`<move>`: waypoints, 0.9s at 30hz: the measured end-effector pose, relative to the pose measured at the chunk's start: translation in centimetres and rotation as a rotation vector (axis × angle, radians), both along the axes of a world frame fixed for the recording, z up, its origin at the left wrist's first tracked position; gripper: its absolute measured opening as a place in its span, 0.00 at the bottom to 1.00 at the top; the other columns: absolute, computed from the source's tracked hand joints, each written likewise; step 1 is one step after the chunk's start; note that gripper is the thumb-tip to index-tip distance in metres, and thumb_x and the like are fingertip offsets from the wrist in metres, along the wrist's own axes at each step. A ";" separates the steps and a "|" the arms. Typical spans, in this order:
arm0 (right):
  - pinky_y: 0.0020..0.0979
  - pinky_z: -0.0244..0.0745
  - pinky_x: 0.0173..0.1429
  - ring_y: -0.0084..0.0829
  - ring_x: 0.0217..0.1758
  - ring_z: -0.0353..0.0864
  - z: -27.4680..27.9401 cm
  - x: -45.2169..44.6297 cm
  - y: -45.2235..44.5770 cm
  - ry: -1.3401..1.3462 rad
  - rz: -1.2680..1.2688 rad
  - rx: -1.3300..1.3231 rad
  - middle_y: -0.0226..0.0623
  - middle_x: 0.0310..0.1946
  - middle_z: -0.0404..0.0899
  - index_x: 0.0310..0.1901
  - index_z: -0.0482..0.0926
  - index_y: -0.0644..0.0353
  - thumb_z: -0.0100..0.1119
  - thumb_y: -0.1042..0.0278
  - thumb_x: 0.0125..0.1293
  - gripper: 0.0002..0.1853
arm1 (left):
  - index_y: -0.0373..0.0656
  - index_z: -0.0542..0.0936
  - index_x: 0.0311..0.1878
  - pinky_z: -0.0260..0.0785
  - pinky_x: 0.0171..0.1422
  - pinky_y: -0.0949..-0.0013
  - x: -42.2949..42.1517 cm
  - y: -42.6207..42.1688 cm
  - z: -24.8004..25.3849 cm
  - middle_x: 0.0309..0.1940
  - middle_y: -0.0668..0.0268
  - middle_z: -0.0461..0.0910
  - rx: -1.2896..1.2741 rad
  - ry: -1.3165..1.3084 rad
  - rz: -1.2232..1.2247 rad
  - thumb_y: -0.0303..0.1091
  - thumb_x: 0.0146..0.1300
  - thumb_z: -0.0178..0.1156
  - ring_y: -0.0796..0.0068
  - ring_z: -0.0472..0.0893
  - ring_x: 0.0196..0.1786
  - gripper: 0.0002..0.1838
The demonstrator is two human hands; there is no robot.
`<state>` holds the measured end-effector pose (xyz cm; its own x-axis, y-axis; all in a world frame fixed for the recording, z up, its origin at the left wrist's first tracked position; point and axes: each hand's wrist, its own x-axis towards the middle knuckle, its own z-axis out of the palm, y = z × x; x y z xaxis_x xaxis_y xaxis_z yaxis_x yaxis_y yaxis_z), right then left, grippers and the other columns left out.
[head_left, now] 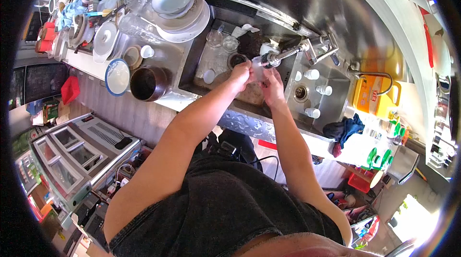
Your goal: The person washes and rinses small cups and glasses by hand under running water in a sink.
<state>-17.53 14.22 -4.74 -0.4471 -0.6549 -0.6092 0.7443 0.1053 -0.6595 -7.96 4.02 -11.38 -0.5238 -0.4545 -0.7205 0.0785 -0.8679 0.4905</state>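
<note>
A small translucent cup (258, 71) is held between my two hands in the large sink basin (196, 67), just below the end of the faucet (272, 60). My left hand (241, 75) has its fingers closed on the cup's left side. On the other side, my right hand (273, 87) wraps round it, its fingertips partly hidden. A white cup (209, 76) lies in the same basin to the left. Behind my hands are a glass mug (214, 39), a glass bowl (230, 43) and a dark round container (236, 60).
The smaller right basin (331, 98) holds several white cups (324, 90) around its drain (301, 93). Left of the sink stand stacked plates and bowls (185, 24), a brown pot (148, 84) and a blue-rimmed bowl (117, 77). A dark cloth (345, 128) and yellow jug (374, 96) sit at right.
</note>
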 end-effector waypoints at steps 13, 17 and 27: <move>0.30 0.71 0.48 0.26 0.47 0.74 0.0 -0.2 1.5 0.287 0.150 -0.104 0.31 0.44 0.74 0.56 0.68 0.60 0.63 0.71 0.56 0.25 | 0.47 0.79 0.33 0.60 0.18 0.75 -1.1 -0.2 2.4 0.21 0.72 0.75 -0.102 -0.210 -0.223 0.44 0.66 0.53 0.82 0.69 0.17 0.13; 0.30 0.73 0.52 0.28 0.46 0.77 -0.7 -1.8 -0.3 0.658 0.540 0.000 0.36 0.43 0.78 0.54 0.70 0.67 0.67 0.67 0.51 0.28 | 0.44 0.79 0.37 0.58 0.15 0.74 1.0 -0.8 0.7 0.20 0.71 0.76 0.016 0.088 -0.125 0.42 0.65 0.53 0.82 0.70 0.16 0.12; 0.34 0.72 0.52 0.32 0.47 0.77 -4.2 -1.0 -1.3 0.741 0.474 0.128 0.40 0.44 0.78 0.52 0.71 0.67 0.68 0.52 0.54 0.31 | 0.44 0.77 0.47 0.72 0.48 0.57 2.1 -0.6 5.1 0.41 0.64 0.77 0.022 -0.024 -0.042 0.50 0.70 0.47 0.69 0.77 0.41 0.19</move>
